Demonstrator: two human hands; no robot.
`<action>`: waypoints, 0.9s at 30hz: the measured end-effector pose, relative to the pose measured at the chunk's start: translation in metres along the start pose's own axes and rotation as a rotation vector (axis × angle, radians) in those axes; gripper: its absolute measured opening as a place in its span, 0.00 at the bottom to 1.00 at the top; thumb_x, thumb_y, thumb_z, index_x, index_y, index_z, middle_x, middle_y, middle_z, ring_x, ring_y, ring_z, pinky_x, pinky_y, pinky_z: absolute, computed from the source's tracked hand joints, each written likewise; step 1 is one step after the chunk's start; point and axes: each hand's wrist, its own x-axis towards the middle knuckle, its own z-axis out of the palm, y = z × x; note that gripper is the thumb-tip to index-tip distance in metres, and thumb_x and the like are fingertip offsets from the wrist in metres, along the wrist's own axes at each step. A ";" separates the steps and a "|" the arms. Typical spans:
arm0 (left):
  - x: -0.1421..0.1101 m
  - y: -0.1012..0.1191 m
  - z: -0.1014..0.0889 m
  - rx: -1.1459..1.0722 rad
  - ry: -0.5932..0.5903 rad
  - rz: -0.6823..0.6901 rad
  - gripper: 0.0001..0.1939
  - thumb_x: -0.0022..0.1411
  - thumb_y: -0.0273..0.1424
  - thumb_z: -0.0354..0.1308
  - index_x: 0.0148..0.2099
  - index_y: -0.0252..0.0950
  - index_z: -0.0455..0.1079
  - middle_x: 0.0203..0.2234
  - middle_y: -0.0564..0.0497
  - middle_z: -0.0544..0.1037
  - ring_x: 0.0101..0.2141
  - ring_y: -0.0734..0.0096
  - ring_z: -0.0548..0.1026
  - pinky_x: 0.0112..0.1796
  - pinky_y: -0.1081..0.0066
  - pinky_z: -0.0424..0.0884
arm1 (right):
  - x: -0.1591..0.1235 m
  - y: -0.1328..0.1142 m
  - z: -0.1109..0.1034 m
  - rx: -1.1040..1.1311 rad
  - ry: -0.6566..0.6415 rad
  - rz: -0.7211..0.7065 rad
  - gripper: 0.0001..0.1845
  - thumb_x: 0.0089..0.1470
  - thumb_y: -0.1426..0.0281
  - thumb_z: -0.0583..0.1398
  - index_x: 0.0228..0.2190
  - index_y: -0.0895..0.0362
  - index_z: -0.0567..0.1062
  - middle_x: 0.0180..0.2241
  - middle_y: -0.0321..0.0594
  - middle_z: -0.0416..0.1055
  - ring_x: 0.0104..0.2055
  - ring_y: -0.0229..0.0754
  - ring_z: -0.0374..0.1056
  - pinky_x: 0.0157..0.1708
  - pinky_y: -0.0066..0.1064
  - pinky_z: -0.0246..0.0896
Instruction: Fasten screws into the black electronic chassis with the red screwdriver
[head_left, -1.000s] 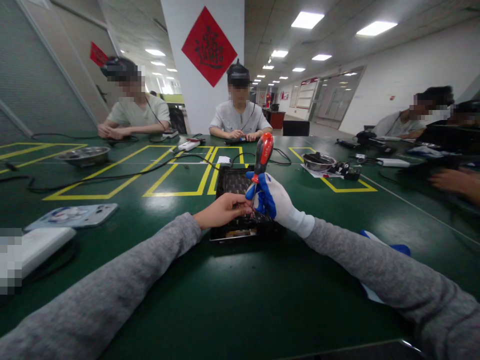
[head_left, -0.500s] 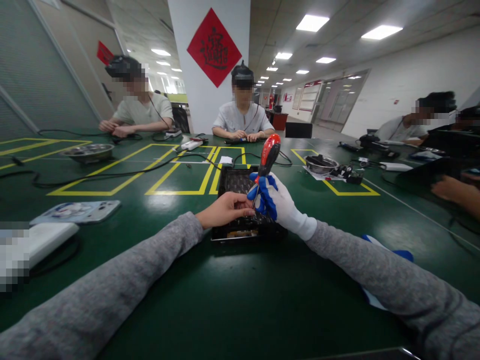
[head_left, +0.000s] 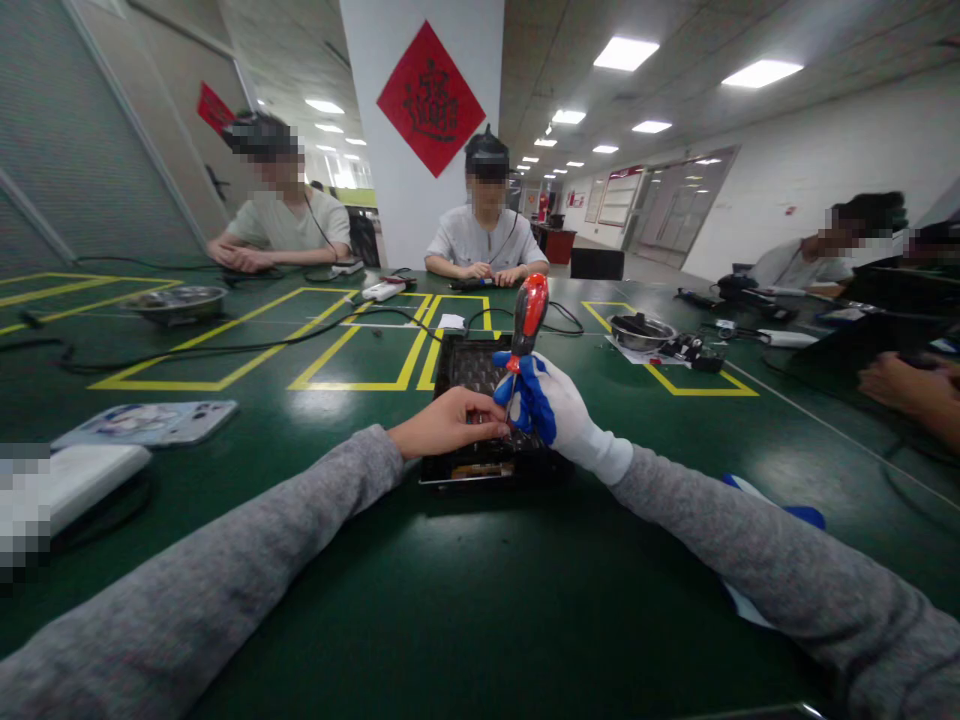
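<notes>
Red-and-black-handled screwdriver (head_left: 530, 312), handle up, nearly upright with a slight lean, thin shaft pointing down over a black open-topped housing (head_left: 466, 368), bumpy-floored, brownish strip (head_left: 482, 470) along its near edge, flat on green tabletop (head_left: 450, 580)

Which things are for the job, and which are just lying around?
In use:
red-and-black handled screwdriver
black rectangular box

Seemingly lying around:
loose blue-and-white glove
flat pale-blue patterned phone
round silver metal bowl, far left

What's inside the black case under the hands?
The black case shows a dark, bumpy surface and an orange-brown piece along its near edge. The left hand and gloved right hand hide what is beneath them.
</notes>
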 end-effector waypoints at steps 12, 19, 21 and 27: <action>0.000 -0.001 -0.001 0.000 -0.011 0.089 0.13 0.56 0.35 0.56 0.35 0.29 0.73 0.29 0.48 0.76 0.31 0.72 0.73 0.36 0.74 0.68 | 0.000 0.001 0.006 -0.123 0.089 -0.021 0.15 0.51 0.58 0.55 0.36 0.55 0.61 0.20 0.29 0.68 0.13 0.29 0.59 0.12 0.20 0.55; 0.000 0.001 -0.002 0.010 -0.040 0.132 0.12 0.58 0.34 0.53 0.35 0.30 0.73 0.30 0.47 0.76 0.33 0.72 0.73 0.37 0.74 0.68 | 0.000 -0.006 0.007 -0.116 0.070 0.024 0.20 0.54 0.56 0.51 0.40 0.59 0.64 0.22 0.34 0.70 0.16 0.31 0.61 0.15 0.22 0.58; 0.000 0.002 -0.002 0.002 -0.039 0.137 0.12 0.58 0.34 0.53 0.35 0.30 0.73 0.30 0.48 0.76 0.33 0.72 0.73 0.37 0.74 0.68 | 0.000 -0.008 0.006 -0.111 0.048 0.009 0.21 0.55 0.57 0.50 0.41 0.60 0.65 0.23 0.36 0.70 0.18 0.31 0.63 0.17 0.23 0.59; 0.000 0.002 -0.001 0.000 -0.032 0.092 0.12 0.57 0.35 0.54 0.36 0.30 0.72 0.29 0.49 0.76 0.31 0.74 0.72 0.35 0.75 0.67 | -0.002 -0.006 0.002 -0.059 0.006 -0.023 0.20 0.55 0.59 0.51 0.43 0.60 0.66 0.25 0.37 0.70 0.19 0.31 0.63 0.18 0.23 0.60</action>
